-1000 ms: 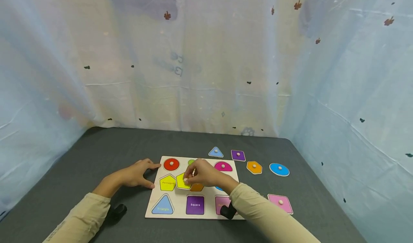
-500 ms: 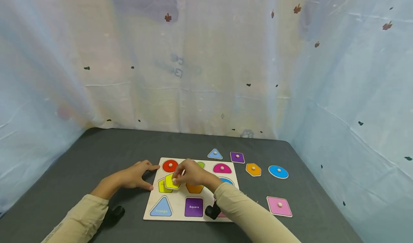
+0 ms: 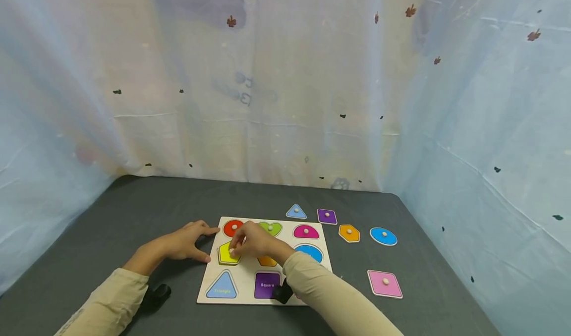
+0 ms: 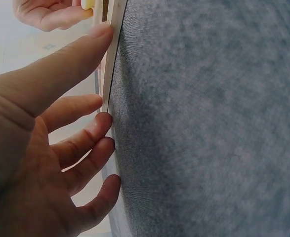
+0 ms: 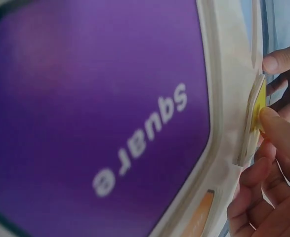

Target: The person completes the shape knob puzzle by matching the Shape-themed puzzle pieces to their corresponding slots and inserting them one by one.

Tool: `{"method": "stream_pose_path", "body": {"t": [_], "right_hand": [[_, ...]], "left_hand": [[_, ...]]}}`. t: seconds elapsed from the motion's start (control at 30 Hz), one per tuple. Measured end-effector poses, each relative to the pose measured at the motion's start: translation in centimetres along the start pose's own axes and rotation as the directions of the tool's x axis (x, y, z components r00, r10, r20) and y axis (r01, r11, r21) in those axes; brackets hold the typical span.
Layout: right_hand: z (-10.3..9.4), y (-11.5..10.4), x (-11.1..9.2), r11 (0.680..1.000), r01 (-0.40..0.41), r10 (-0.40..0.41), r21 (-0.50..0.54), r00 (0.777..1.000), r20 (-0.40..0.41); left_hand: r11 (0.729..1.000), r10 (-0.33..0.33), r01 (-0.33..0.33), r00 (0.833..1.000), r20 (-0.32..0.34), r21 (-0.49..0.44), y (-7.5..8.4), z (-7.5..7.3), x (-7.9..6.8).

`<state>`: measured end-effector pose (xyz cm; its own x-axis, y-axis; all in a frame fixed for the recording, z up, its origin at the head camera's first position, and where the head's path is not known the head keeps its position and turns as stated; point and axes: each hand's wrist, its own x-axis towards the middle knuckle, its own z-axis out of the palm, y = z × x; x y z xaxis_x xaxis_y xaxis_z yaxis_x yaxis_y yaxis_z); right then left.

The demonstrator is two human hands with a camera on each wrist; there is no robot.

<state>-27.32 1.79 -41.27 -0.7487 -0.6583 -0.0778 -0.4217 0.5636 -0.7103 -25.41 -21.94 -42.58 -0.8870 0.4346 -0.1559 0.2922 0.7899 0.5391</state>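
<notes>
My right hand (image 3: 256, 240) pinches the small knob of a yellow pentagon puzzle piece (image 3: 226, 255) over the pentagon spot of a wooden shape board (image 3: 243, 281). In the right wrist view the yellow piece (image 5: 258, 106) stands slightly proud of the board, thumb against its knob. My left hand (image 3: 184, 243) touches the board's left edge, thumb and fingers spread. From the left wrist, the thumb of that left hand (image 4: 46, 133) rests on the board's edge (image 4: 113, 34). Part of the orange spot is hidden by my right hand.
A red circle (image 3: 231, 228), green heart (image 3: 274, 229) and magenta half-circle (image 3: 306, 232) with knobs sit in the board. Loose on the dark table lie a blue triangle (image 3: 296, 213), purple square (image 3: 327, 217), orange hexagon (image 3: 349, 234), blue oval (image 3: 383, 237) and pink piece (image 3: 385, 289).
My right hand has carried the yellow pentagon left and lowered it onto its matching spot. The green heart has come into fuller view. My left hand stays at the board's edge.
</notes>
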Motion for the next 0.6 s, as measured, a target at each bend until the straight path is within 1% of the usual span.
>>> {"method": "stream_pose_path", "body": {"t": [0.13, 0.37, 0.47, 0.6], "right_hand": [[0.26, -0.1, 0.15, 1.0, -0.02, 0.02, 0.006, 1.0, 0.001], [0.42, -0.34, 0.18, 0.999, -0.029, 0.029, -0.024, 1.0, 0.01], [0.42, -0.39, 0.22, 0.998, -0.03, 0.031, -0.046, 0.999, 0.016], [0.37, -0.4, 0.27, 0.998, -0.042, 0.043, -0.049, 0.999, 0.022]], "left_hand": [[1.0, -0.004, 0.004, 1.0, 0.001, -0.006, 0.08, -0.08, -0.1], [1.0, -0.017, 0.017, 1.0, -0.001, 0.007, 0.39, -0.22, -0.24], [1.0, -0.015, 0.015, 1.0, 0.0, 0.008, 0.52, -0.27, -0.31], [1.0, -0.007, 0.007, 1.0, 0.003, 0.01, 0.51, -0.3, -0.24]]}}
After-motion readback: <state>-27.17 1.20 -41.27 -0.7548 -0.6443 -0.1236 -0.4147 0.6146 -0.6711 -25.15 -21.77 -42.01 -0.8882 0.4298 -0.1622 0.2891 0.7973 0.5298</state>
